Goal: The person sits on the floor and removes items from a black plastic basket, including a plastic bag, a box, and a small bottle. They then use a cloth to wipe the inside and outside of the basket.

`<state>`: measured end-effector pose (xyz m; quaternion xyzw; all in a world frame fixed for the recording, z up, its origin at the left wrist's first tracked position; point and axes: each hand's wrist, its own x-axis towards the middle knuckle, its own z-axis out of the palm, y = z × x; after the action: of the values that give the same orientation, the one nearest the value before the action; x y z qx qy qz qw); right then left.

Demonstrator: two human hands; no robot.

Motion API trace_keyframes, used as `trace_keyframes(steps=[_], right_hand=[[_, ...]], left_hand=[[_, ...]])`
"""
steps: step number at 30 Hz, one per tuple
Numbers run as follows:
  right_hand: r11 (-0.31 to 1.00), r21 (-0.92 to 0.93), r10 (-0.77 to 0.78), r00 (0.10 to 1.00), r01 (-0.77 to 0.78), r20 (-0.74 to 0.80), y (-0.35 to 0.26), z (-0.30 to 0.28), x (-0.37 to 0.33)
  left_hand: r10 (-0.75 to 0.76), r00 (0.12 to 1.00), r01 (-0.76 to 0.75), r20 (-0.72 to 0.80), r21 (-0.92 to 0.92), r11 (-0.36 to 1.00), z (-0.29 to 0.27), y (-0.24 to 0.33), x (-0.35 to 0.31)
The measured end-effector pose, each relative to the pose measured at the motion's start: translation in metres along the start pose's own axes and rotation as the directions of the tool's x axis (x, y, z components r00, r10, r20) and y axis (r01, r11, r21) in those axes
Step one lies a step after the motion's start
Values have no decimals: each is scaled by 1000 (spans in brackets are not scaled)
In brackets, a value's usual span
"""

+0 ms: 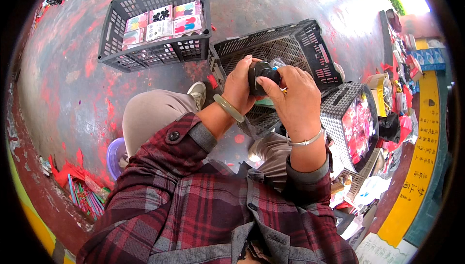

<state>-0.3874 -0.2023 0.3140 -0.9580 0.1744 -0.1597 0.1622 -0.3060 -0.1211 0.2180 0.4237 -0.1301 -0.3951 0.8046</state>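
Both hands meet over the near crate around a small, dark, rounded thing (261, 78), its kind not clear from here. My left hand (237, 86) wraps its left side, with a jade-coloured bangle on that wrist. My right hand (301, 95) pinches its right side between thumb and fingers and wears a silver bangle. Below the hands stands a black slatted crate (317, 53), tipped toward me. Something clear and bluish (277, 62) peeks out just behind the dark thing, mostly hidden by my fingers.
A dark grey crate (107, 36) at the far left holds several flat packets (160, 29) with coloured shapes. At right is a houndstooth-patterned box (334, 111) of pink-red packets. A purple tub (115, 157) stands by my left knee, near coloured sticks (87, 198). Assorted goods line the right wall.
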Motion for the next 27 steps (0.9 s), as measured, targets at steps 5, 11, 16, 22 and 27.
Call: trace_keyframes(steps=[5, 11, 16, 22, 27], right_hand=[[956, 110, -268, 962, 273, -58, 4, -7, 6], [929, 287, -245, 969, 234, 5, 6, -8, 5], [918, 391, -72, 997, 73, -18, 6, -11, 5], [506, 849, 245, 969, -152, 28, 25, -22, 8], [317, 922, 283, 950, -223, 133, 34, -25, 9]], left_hand=[[-190, 982, 175, -19, -310, 934, 1, 4, 2], [-327, 942, 255, -75, -474, 843, 9, 3, 7], [-268, 957, 285, 110, -523, 804, 2, 0, 10], [-270, 946, 323, 178, -550, 770, 3, 6, 11], [-280, 940, 340, 194, -613, 713, 5, 10, 10]])
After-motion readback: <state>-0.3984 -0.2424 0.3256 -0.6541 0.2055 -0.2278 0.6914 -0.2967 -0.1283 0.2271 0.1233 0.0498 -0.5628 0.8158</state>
